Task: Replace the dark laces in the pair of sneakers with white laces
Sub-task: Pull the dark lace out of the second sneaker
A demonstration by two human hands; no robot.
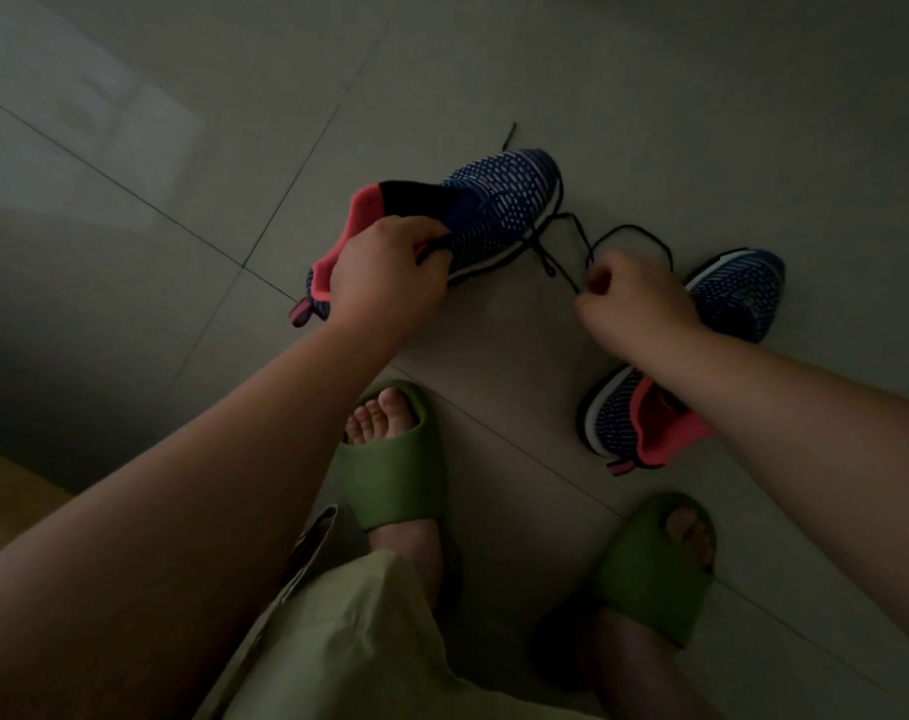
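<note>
My left hand grips the left sneaker at its collar, steadying it on the tiled floor while my right hand pinches the dark lace and draws it sideways, likely out of the eyelets. The second sneaker lies under my right forearm, near my green slides. I see no white laces.

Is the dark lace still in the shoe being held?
Mostly out: the dark lace trails loose beside the shoe to the right hand.
</note>
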